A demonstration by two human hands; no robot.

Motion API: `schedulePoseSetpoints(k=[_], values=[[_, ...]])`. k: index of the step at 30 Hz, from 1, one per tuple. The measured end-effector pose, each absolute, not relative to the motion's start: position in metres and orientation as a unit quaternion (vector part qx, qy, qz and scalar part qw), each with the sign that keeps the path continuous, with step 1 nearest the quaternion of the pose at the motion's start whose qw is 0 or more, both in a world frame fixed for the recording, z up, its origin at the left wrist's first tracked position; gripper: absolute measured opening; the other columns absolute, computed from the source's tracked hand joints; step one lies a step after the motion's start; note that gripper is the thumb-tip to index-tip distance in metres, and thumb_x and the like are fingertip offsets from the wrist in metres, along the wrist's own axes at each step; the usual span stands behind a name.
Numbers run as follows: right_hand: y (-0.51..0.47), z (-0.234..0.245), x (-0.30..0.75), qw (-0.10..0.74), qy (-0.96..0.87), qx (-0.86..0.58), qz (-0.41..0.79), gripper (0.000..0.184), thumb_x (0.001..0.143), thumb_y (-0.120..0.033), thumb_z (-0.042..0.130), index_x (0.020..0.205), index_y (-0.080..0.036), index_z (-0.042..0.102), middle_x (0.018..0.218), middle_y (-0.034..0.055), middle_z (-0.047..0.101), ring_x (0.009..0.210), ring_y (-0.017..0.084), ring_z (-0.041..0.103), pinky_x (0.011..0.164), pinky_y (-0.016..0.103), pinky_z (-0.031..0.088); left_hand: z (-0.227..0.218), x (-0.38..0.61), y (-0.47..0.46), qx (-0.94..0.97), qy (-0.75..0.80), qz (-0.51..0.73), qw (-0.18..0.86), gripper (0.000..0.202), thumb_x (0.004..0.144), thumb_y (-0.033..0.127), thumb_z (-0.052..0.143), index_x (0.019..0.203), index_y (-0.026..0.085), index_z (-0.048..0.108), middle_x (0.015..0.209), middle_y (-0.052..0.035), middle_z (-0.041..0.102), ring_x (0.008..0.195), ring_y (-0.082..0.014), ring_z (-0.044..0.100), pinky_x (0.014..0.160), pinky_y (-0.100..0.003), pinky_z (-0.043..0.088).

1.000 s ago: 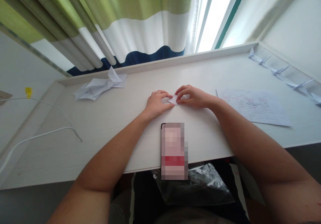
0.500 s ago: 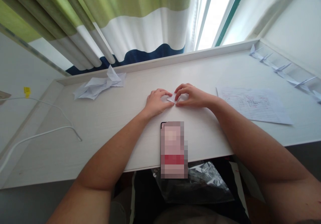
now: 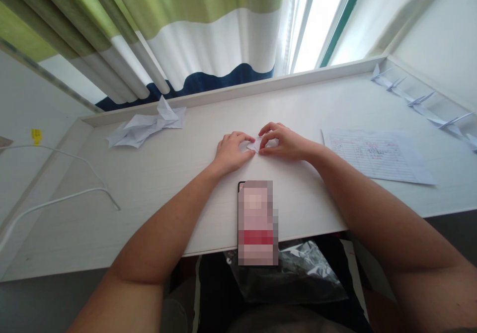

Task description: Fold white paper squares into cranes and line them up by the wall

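Observation:
A small folded piece of white paper (image 3: 255, 145) lies on the pale desk (image 3: 160, 194), between my two hands. My left hand (image 3: 233, 152) rests on the desktop with its curled fingertips against the paper's left side. My right hand (image 3: 281, 143) pinches the paper's right side between thumb and fingers. Those fingers hide part of the paper, so its full shape cannot be seen.
Crumpled white paper (image 3: 145, 129) lies at the desk's back left. Several paper cranes (image 3: 421, 102) line the right ledge. A printed sheet (image 3: 376, 156) lies right, a pixelated phone (image 3: 257, 222) near the front edge, and a white cable (image 3: 55, 199) left.
The view has drifted slightly, shifting the scene left and up. The paper's left corner now shows a little further left. My hands stay on the paper.

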State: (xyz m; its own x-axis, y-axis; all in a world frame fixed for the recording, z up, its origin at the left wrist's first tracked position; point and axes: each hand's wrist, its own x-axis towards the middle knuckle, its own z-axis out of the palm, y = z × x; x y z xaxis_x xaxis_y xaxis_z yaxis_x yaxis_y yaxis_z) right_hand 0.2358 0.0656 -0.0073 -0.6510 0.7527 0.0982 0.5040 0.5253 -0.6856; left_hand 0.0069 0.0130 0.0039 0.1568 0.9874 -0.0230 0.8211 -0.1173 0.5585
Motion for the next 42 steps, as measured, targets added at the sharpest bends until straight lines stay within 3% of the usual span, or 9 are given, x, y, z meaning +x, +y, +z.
schedulePoseSetpoints(k=[7, 13, 19, 27, 42], values=[[0.064, -0.008, 0.232, 0.202, -0.850, -0.380, 0.304, 0.017, 0.093, -0.042, 0.077, 0.087, -0.028, 0.084, 0.137, 0.0116, 0.068, 0.138, 0.041, 0.055, 0.124, 0.067, 0.037, 0.004, 0.006, 0.014, 0.715, 0.624, 0.199, 0.245, 0.048, 0.088, 0.033, 0.075, 0.136, 0.032, 0.073, 0.150, -0.0051, 0.071, 0.150, -0.0342, 0.056, 0.133, -0.051, 0.040], [0.062, -0.002, 0.237, 0.208, -0.868, -0.344, 0.290, 0.015, 0.094, -0.038, 0.075, 0.088, -0.030, 0.086, 0.137, 0.0097, 0.071, 0.132, 0.039, 0.057, 0.118, 0.063, 0.044, 0.003, 0.006, 0.015, 0.713, 0.624, 0.205, 0.248, 0.046, 0.088, 0.034, 0.076, 0.133, 0.033, 0.074, 0.150, -0.0047, 0.071, 0.150, -0.0353, 0.056, 0.133, -0.054, 0.040], [0.061, -0.003, 0.236, 0.203, -0.884, -0.341, 0.248, 0.015, 0.094, -0.034, 0.073, 0.086, -0.031, 0.086, 0.135, 0.0089, 0.072, 0.131, 0.040, 0.057, 0.121, 0.065, 0.038, 0.003, 0.008, 0.015, 0.704, 0.631, 0.211, 0.247, 0.056, 0.086, 0.033, 0.076, 0.142, 0.033, 0.069, 0.147, -0.0047, 0.072, 0.147, -0.0346, 0.056, 0.131, -0.053, 0.041], [0.060, -0.005, 0.230, 0.195, -0.886, -0.335, 0.255, 0.020, 0.095, -0.033, 0.065, 0.085, -0.027, 0.081, 0.113, 0.0115, 0.076, 0.113, 0.035, 0.063, 0.108, 0.055, 0.047, -0.001, 0.009, 0.019, 0.676, 0.669, 0.208, 0.231, 0.076, 0.081, 0.039, 0.079, 0.154, 0.044, 0.059, 0.157, -0.0069, 0.058, 0.155, -0.0400, 0.045, 0.132, -0.057, 0.038], [0.062, -0.009, 0.226, 0.239, -0.845, -0.372, 0.301, 0.015, 0.091, -0.031, 0.065, 0.086, -0.025, 0.078, 0.114, 0.0125, 0.077, 0.112, 0.034, 0.068, 0.108, 0.053, 0.053, 0.000, 0.011, 0.018, 0.670, 0.675, 0.192, 0.240, 0.083, 0.081, 0.040, 0.077, 0.161, 0.045, 0.054, 0.162, -0.0077, 0.053, 0.159, -0.0397, 0.040, 0.136, -0.059, 0.031]])
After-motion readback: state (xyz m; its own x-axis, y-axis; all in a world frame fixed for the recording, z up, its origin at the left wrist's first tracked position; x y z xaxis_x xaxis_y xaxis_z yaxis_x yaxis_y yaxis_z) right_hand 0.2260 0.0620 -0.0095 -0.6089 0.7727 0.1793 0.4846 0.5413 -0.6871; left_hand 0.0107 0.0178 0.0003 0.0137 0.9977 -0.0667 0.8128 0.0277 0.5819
